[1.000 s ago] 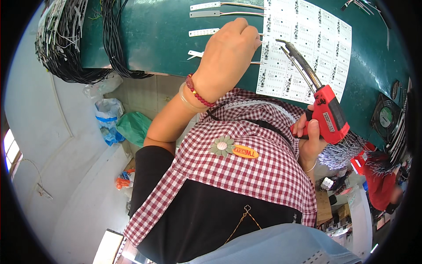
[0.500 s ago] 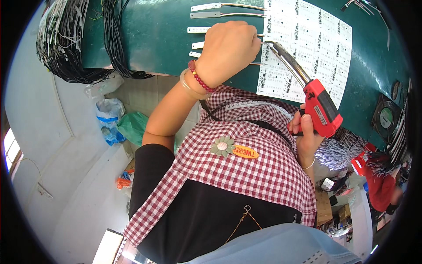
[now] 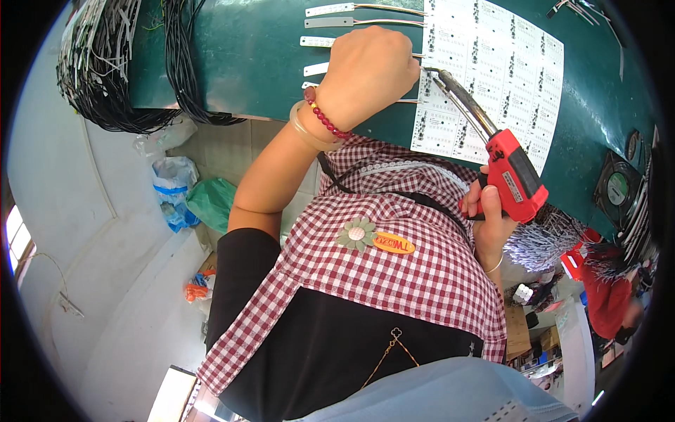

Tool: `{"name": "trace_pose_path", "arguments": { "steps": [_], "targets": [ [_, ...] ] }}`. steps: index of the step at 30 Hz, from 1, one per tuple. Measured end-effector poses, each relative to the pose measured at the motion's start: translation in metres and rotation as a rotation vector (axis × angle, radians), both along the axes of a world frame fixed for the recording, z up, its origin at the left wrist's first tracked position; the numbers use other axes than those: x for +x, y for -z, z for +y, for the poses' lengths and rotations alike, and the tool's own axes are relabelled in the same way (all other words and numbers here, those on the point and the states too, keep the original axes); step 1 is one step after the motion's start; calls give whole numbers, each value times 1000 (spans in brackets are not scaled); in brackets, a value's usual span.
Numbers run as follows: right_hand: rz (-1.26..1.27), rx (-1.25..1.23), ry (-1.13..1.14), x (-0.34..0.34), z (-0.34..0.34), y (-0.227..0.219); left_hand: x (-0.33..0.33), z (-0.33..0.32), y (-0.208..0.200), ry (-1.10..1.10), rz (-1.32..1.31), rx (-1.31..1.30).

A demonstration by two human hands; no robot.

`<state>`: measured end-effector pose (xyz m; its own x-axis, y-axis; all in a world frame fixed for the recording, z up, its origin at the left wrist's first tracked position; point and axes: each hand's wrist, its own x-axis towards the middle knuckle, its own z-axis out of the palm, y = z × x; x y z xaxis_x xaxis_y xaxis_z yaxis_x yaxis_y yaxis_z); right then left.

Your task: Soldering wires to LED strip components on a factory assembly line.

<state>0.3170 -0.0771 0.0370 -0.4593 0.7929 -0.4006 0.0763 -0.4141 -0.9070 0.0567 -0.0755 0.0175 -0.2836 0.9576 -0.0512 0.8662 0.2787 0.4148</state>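
Moved (head view, vs 1 s ago): red-and-black plastic soldering gun [image 3: 519, 176] shifted L; dark bent tip now just beside fingertips of L hand [image 3: 373, 65].
L fingers: curled in; can't tell what's pinched, if anything.
R hand [image 3: 492, 218]: fingers wrapped round gun's handle.
Panel: white rectangular sheet w/ black marks [image 3: 485, 88], on green tabletop [image 3: 246, 60], under tip.
Strips: flat white strips [image 3: 330, 10] + flat grey strip [image 3: 329, 22], L of sheet, thin wires [image 3: 390, 22] reaching its edge.
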Motion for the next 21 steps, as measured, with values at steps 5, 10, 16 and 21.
{"name": "trace_pose_path", "arguments": {
  "steps": [5, 10, 16, 21],
  "targets": [
    [3, 6, 8, 2, -1, 1, -1, 1, -1, 11, -26, -13],
    [-21, 28, -2, 2, -1, 0, -3, 2, -3, 34, -38, -45],
    [16, -8, 50, -2, -2, -5, -4, 2, -5, 37, -62, -80],
    [-29, 7, 0, -4, 0, -9, -3, 3, -4, 38, -61, -71]
  ]
}}
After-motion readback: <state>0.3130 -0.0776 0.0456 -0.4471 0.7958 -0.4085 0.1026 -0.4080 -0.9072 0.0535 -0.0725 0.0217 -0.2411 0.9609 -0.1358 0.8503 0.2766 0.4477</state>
